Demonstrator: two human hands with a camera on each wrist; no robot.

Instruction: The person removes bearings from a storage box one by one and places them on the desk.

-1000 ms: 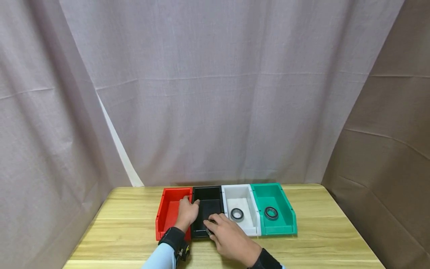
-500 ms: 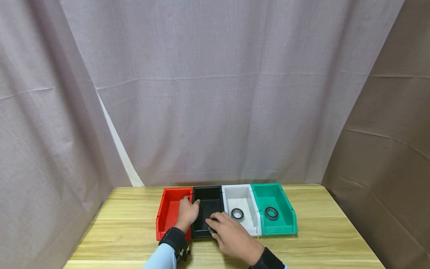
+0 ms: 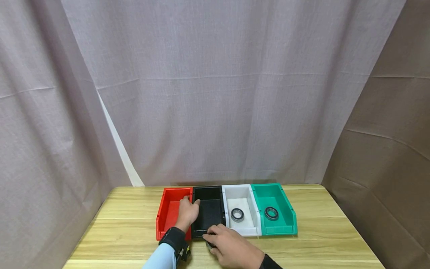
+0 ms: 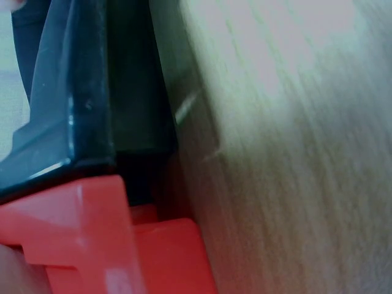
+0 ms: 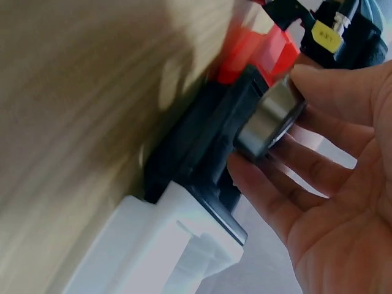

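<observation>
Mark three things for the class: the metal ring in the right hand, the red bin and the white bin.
Metal ring (image 5: 267, 120): right wrist view, on its outer side.
Red bin (image 3: 170, 215): head view, on its floor.
White bin (image 3: 239, 203): head view, on its bare floor.

Blurry wrist views, glare on tabletop (image 4: 275, 153)
</observation>
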